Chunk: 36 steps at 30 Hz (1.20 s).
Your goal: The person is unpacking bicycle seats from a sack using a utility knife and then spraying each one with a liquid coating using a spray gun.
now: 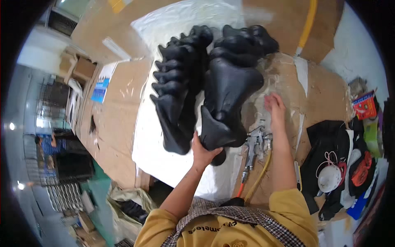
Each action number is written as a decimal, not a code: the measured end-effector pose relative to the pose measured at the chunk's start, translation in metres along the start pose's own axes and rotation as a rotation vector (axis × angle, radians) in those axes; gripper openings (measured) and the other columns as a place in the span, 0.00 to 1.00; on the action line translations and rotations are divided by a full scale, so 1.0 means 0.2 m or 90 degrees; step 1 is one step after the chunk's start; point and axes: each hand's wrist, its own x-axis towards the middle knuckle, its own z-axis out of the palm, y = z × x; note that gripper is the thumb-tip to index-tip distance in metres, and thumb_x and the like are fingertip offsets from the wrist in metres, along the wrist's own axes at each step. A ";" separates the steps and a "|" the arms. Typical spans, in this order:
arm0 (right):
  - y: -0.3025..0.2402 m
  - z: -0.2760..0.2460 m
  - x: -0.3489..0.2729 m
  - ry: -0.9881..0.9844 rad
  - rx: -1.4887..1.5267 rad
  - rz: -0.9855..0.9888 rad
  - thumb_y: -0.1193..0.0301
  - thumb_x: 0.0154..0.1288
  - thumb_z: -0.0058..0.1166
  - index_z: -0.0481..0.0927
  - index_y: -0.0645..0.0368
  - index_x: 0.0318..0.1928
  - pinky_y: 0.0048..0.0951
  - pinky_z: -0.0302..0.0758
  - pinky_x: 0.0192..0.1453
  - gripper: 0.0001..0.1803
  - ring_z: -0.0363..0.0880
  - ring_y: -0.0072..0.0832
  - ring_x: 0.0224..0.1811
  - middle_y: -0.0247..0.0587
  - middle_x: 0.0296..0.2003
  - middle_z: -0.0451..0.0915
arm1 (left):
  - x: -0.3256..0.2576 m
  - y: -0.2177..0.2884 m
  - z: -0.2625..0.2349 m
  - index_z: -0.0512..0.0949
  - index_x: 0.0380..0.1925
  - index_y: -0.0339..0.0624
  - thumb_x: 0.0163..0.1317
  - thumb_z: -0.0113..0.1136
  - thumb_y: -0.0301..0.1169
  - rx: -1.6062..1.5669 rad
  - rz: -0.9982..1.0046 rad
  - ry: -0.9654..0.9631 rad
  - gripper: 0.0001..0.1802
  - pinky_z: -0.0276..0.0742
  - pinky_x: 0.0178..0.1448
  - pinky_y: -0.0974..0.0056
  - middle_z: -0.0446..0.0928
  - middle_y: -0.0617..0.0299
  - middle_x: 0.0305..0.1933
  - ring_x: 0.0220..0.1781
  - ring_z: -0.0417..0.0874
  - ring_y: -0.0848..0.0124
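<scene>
Two rows of glossy black moulded pieces, shaped like bicycle saddles, lie on the table: a left row (175, 82) and a right row (234, 78). At the near end of the right row, my left hand (203, 155) grips a black saddle-shaped piece (220, 129), with some fingers hidden by it. My right hand (275, 105) is beside that row on the right, fingers apart and holding nothing. Below it, a metal spray gun (255, 142) lies near my right forearm, joined to an orange hose (240, 189) and a yellow hose (259, 175).
Brown cardboard (115, 123) and a white sheet (148, 140) cover the table. To the right are dark cloths (329, 140) and a white mask-like cup (329, 179). An open sack (127, 206) stands below the left edge. Another person (53, 144) is far left.
</scene>
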 end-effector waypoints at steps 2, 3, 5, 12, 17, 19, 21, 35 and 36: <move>0.08 -0.10 -0.18 0.008 -0.099 -0.076 0.68 0.65 0.47 0.73 0.57 0.47 0.20 0.69 0.43 0.12 0.73 0.20 0.40 0.33 0.40 0.77 | -0.03 0.04 0.03 0.51 0.61 0.32 0.27 0.76 0.39 0.108 0.016 0.023 0.60 0.61 0.62 0.55 0.61 0.41 0.57 0.60 0.63 0.48; 0.15 -0.14 -0.25 -0.006 -0.156 -0.148 0.68 0.65 0.48 0.73 0.58 0.46 0.19 0.69 0.43 0.12 0.73 0.19 0.40 0.33 0.40 0.77 | -0.06 0.04 0.02 0.51 0.61 0.32 0.27 0.76 0.39 0.092 0.013 0.028 0.60 0.61 0.62 0.55 0.61 0.41 0.57 0.60 0.63 0.48; 0.16 -0.05 -0.52 -0.074 -0.267 -0.147 0.70 0.64 0.48 0.69 0.62 0.49 0.22 0.68 0.48 0.15 0.71 0.22 0.44 0.36 0.41 0.75 | -0.09 -0.01 -0.01 0.52 0.61 0.38 0.27 0.75 0.40 0.128 0.023 0.036 0.59 0.61 0.61 0.52 0.57 0.43 0.60 0.62 0.59 0.49; 0.18 0.26 -0.89 -0.107 -0.183 -0.182 0.71 0.61 0.52 0.62 0.64 0.57 0.24 0.68 0.50 0.25 0.70 0.25 0.47 0.42 0.49 0.70 | -0.26 -0.15 -0.20 0.54 0.61 0.42 0.30 0.73 0.37 0.035 0.007 0.039 0.54 0.60 0.63 0.52 0.55 0.43 0.63 0.64 0.56 0.47; 0.20 0.07 -0.78 -0.048 -0.347 -0.329 0.72 0.63 0.48 0.63 0.63 0.57 0.28 0.65 0.56 0.22 0.69 0.31 0.50 0.45 0.52 0.69 | -0.48 -0.49 -0.63 0.69 0.50 0.34 0.44 0.67 0.34 -0.204 -0.153 -0.041 0.32 0.74 0.50 0.62 0.74 0.47 0.47 0.46 0.77 0.59; 0.11 0.09 -0.88 -0.060 -0.341 -0.261 0.72 0.64 0.46 0.64 0.63 0.55 0.27 0.68 0.51 0.20 0.71 0.28 0.47 0.43 0.50 0.71 | -0.62 -0.70 -0.85 0.73 0.44 0.32 0.46 0.65 0.32 -0.232 -0.195 0.034 0.24 0.76 0.41 0.65 0.79 0.53 0.36 0.36 0.80 0.67; 0.11 0.15 -0.98 -0.080 -0.351 -0.293 0.72 0.65 0.44 0.66 0.63 0.53 0.24 0.70 0.46 0.17 0.72 0.24 0.42 0.41 0.47 0.74 | -0.78 -0.91 -1.06 0.73 0.44 0.32 0.48 0.63 0.31 -0.301 -0.258 0.150 0.22 0.74 0.39 0.67 0.78 0.57 0.34 0.34 0.79 0.71; 1.32 1.87 -2.84 -1.103 -0.486 0.037 0.76 0.60 0.49 0.73 0.66 0.43 0.22 0.73 0.40 0.10 0.76 0.20 0.36 0.40 0.34 0.78 | -2.34 -2.48 -1.70 0.76 0.41 0.39 0.49 0.56 0.25 -0.358 -0.719 0.608 0.16 0.71 0.36 0.67 0.76 0.63 0.31 0.32 0.75 0.71; 1.47 1.93 -2.98 -1.171 -0.551 0.042 0.75 0.60 0.50 0.73 0.66 0.43 0.23 0.73 0.41 0.11 0.76 0.22 0.37 0.41 0.34 0.78 | -2.43 -2.53 -1.62 0.78 0.34 0.37 0.47 0.57 0.27 -0.340 -0.692 0.626 0.12 0.73 0.45 0.65 0.79 0.54 0.32 0.37 0.80 0.65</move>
